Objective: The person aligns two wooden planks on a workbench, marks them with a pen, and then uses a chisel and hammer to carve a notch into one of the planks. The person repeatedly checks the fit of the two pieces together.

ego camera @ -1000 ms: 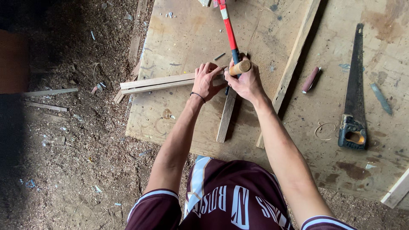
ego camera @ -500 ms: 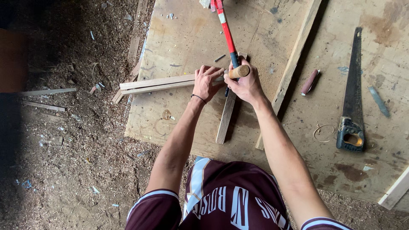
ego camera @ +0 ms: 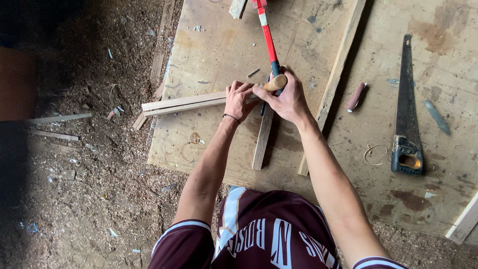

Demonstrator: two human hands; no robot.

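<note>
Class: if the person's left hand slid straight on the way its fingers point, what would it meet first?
The left hand points toward the right hand, so it would probably meet that hand and its wooden handle first.

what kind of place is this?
Likely a rough carpentry spot, worked at ground level: a plywood sheet lies on a sawdust-strewn dirt floor, with a handsaw and loose wooden strips on it.
</note>
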